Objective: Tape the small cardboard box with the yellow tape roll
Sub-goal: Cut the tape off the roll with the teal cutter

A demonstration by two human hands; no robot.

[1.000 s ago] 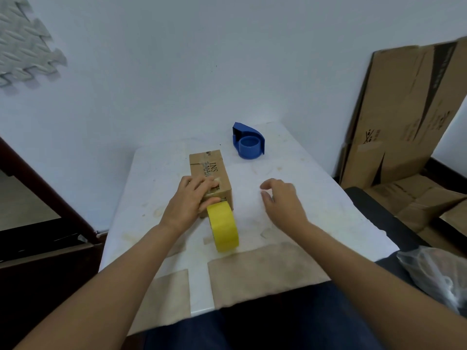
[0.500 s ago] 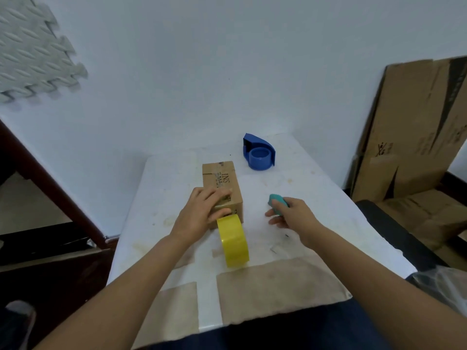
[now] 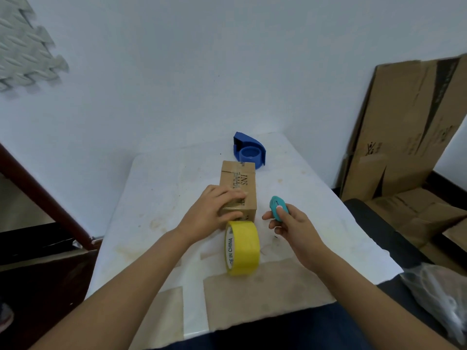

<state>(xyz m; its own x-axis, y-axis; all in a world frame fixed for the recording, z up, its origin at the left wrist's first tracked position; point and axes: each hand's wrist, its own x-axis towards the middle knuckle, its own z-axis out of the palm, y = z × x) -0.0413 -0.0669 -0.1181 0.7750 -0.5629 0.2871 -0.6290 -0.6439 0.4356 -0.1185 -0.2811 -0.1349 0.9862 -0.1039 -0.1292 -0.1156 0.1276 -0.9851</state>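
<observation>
Our left fingers (image 3: 233,198) lie flat, pressing the box (image 3: 238,188) down at mid-bench (image 3: 164,188). Our right fingers (image 3: 279,210), empty a second ago, now pinch a small teal cutter (image 3: 278,204) beside it. The tape (image 3: 242,247) stands on edge against the box's near end, so cutting the strip likely comes next.

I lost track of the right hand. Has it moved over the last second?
Yes. The right hand, empty and flat on the table before, now holds a teal cutter raised, nearer the small cardboard box.
</observation>
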